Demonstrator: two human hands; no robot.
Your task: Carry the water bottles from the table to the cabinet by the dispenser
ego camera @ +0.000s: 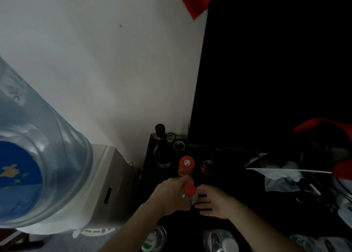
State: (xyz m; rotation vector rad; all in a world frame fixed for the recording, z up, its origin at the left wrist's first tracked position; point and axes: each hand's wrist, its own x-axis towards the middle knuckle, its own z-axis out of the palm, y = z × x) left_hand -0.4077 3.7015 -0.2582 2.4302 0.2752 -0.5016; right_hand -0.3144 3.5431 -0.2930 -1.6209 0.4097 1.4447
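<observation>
My left hand (171, 196) grips a clear water bottle with a red cap (188, 193), held upright just above the dark cabinet top (238, 200). My right hand (213, 204) rests beside the bottle on its right, fingers spread, touching or nearly touching it. Just behind stands an orange-capped bottle (186, 166) on the cabinet. The water dispenser (106, 185) with its big blue jug (38, 156) stands to the left of the cabinet.
A dark wine bottle (161, 146) and a tape roll (179, 145) stand at the cabinet's back left corner. A dark jar (206, 167) sits behind my right hand. Plastic bags and clutter (282, 177) fill the right side. Empty bottles (221, 240) lie below.
</observation>
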